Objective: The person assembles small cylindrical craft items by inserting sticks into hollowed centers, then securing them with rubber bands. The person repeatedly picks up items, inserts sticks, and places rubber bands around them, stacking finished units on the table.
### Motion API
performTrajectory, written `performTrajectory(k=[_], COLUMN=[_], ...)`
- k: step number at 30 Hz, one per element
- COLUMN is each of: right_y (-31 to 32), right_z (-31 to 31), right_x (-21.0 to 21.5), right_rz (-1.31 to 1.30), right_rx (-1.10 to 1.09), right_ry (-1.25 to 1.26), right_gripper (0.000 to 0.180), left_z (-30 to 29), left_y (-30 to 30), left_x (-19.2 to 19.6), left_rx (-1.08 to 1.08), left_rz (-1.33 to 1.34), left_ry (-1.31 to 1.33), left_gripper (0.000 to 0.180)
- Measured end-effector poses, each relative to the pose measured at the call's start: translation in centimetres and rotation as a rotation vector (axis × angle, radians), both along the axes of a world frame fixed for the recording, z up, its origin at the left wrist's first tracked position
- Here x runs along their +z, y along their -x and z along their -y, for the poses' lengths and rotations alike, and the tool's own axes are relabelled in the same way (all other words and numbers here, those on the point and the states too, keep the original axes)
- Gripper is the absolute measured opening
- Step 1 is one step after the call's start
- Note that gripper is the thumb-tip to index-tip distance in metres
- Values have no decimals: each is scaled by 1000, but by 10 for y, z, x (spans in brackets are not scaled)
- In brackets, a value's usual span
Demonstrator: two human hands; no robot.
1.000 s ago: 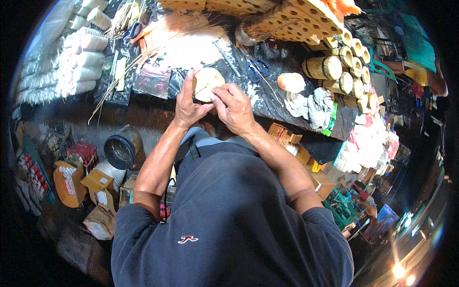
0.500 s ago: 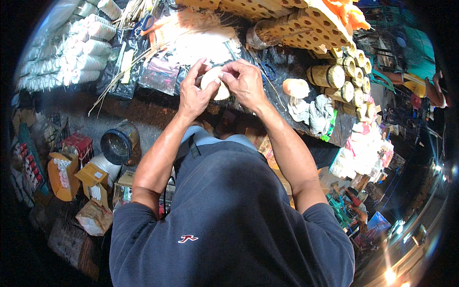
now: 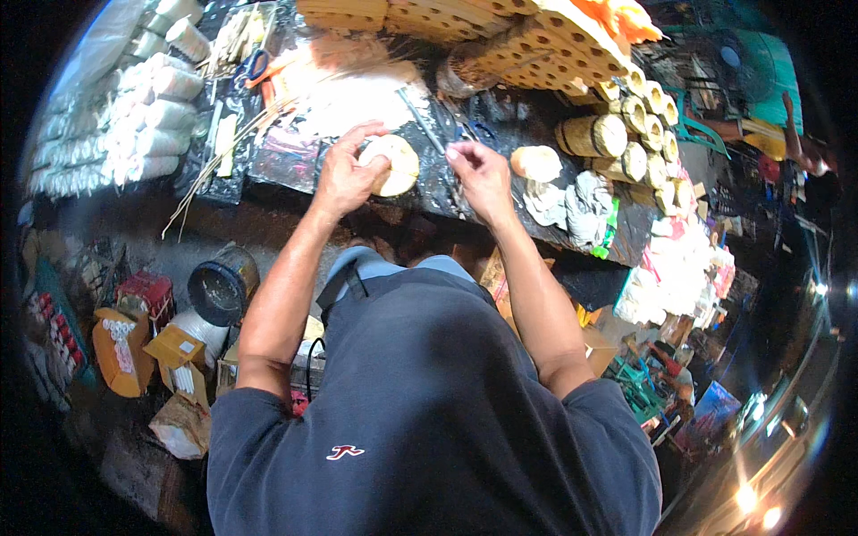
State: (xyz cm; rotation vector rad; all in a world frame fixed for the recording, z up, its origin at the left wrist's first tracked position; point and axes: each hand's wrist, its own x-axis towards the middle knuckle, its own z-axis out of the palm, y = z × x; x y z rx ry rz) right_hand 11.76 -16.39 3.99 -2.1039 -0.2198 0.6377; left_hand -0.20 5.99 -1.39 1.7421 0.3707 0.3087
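The left hand [image 3: 342, 181] holds the pale disc [image 3: 399, 168] by its left side, thumb lying over the face; the right hand [image 3: 486, 181] is just apart from it, thumb and fingertips drawn close together. Whether anything thin is pinched there, I cannot tell. The disc is above the near edge of the black surface [image 3: 631, 225], about midway along the part that shows, held or rested there (which of the two is hidden).

To handle it well, the left thumb should press evenly, with the fingers supporting the rim, so the disc doesn't tip when the right hand touches it. Small fingertip moves seem best, coming in from the right side.

Toward the far edge, the grey rod [image 3: 420, 119] points its near end at the right fingertips, so a forward sweep could knock it. On the right, a strip of surface separates the hand from the peach lump [image 3: 536, 164]; the grey cloth [image 3: 588, 208] lies beyond, by the near edge. On the left, reeds [image 3: 219, 154] overhang that edge, well apart from the left wrist.
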Motion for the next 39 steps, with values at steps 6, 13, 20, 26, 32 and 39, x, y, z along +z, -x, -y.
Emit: performTrajectory(k=[6, 13, 20, 26, 32, 39], right_y=[40, 55, 33, 14, -1, 12], right_z=[157, 137, 130, 127, 116, 129], right_x=[-85, -92, -102, -85, -92, -101], right_rz=[191, 342, 214, 308, 270, 370], right_rx=[89, 231, 374, 647, 707, 711], right_ry=[313, 255, 457, 446, 527, 478], right_gripper=[32, 57, 65, 82, 82, 66], left_z=[-11, -22, -12, 20, 48, 52], left_y=[-14, -20, -15, 3, 11, 20], left_x=[12, -4, -8, -13, -18, -25], left_rx=[-214, -274, -177, 95, 257, 274], left_rz=[-135, -132, -70, -38, 85, 54], left_ry=[226, 614, 537, 488, 376, 414], left_gripper=[33, 37, 38, 37, 31, 32])
